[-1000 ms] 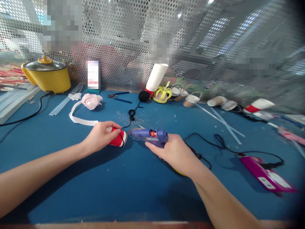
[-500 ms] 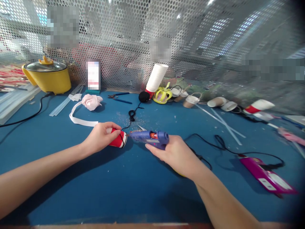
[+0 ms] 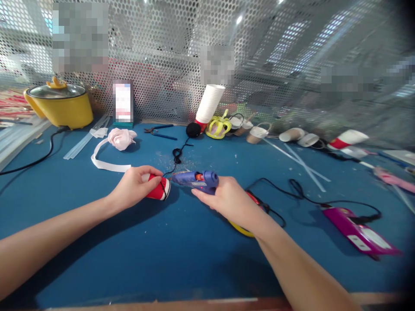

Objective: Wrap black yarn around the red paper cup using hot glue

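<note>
My left hand (image 3: pixel 134 185) is closed around a red and white paper cup (image 3: pixel 158 190) lying on its side, its rim end facing right. Black yarn (image 3: pixel 177 156) runs from a small tangle to the cup and crosses its side. In my right hand (image 3: pixel 231 198) is a blue hot glue gun (image 3: pixel 196 180), its nozzle pointing left at the cup's upper right edge; whether the tip touches the cup I cannot tell. A ball of black yarn (image 3: pixel 193 130) rests behind, joined to the tangle.
A yellow electric pot (image 3: pixel 66 108) stands at the back left, near a phone (image 3: pixel 123 103) and pliers (image 3: pixel 160 131). White ribbon (image 3: pixel 110 166) trails from a pale pink bundle (image 3: pixel 122 138). Stacked paper cups (image 3: pixel 210 103) lean on the mesh. A purple power strip (image 3: pixel 359 231) lies right, with cords.
The glue gun has moved slightly left, its nozzle now nearer the top of the cup's edge. My left hand keeps its hold on the cup. The whole view has shifted a little.
</note>
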Tool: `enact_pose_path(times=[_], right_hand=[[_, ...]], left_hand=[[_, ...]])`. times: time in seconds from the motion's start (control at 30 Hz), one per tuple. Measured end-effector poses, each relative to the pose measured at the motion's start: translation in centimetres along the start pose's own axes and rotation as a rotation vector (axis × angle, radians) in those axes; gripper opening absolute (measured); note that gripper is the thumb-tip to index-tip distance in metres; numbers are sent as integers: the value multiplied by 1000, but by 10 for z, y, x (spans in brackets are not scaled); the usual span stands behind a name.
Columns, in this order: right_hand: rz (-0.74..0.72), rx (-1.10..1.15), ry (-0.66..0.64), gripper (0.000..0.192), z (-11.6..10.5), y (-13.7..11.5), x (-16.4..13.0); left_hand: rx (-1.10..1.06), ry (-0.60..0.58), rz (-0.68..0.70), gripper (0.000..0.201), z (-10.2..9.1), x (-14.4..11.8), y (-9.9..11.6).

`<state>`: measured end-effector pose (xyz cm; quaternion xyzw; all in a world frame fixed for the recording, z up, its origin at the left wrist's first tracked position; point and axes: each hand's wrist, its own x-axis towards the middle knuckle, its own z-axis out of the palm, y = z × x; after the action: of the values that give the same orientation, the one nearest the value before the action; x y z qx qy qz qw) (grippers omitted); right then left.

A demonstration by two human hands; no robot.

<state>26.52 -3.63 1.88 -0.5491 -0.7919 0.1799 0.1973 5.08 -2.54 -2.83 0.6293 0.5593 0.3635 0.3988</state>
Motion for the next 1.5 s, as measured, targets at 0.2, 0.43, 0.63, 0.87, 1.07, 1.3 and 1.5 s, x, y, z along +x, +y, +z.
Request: enact_pose_path(times=[0.2, 0.43, 0.63, 0.87, 1.07, 1.3, 1.5], right_hand=[[24, -6, -13, 21, -4, -3, -6], [8, -29, 4, 22, -2, -3, -2], [2, -11, -4, 20, 0, -1, -2], [4, 18, -19, 14, -2, 2, -8], [56, 28, -27, 15, -4, -2, -12], [69, 42, -35, 13, -7, -6, -17], [69, 26, -51, 11, -9, -8, -19]], left_hand=[[16, -6, -9, 32, 0, 0, -1], [31, -4, 13, 31, 0, 0, -1], [9, -12, 13, 32, 0, 0, -1], [24, -17, -1, 33, 1, 1, -2], [31, -23, -21, 34, 1, 1, -1], [13, -26, -48, 34, 2, 1, 1], [4, -29, -54, 33, 1, 0, 1]])
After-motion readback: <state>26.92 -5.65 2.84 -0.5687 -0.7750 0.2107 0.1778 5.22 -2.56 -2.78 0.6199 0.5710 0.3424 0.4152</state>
